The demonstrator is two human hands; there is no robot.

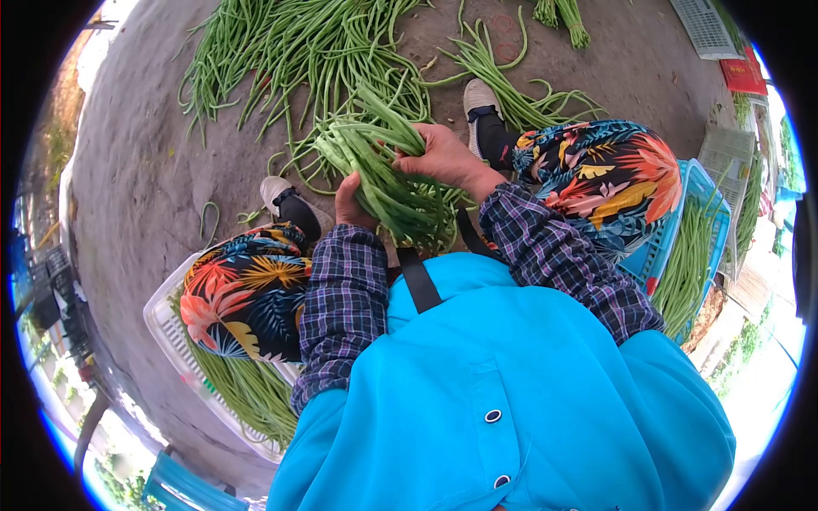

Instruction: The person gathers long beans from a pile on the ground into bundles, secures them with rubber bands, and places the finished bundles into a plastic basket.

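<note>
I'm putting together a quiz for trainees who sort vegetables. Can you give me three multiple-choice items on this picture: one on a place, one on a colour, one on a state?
1. Where does the white crate of long beans stand?
A. by the person's left knee
B. on the far ground past the shoes
C. on the person's lap

2. What colour is the crate by the right knee?
A. red
B. blue
C. black

3. How is the bundle of long beans held?
A. lying loose on the ground
B. in one hand only
C. gripped by both hands

Answers:
1. A, the white crate sits beside the left knee.
2. B, its rim is blue.
3. C, the right hand clasps the bundle from above and the left hand grips it from below.
</note>
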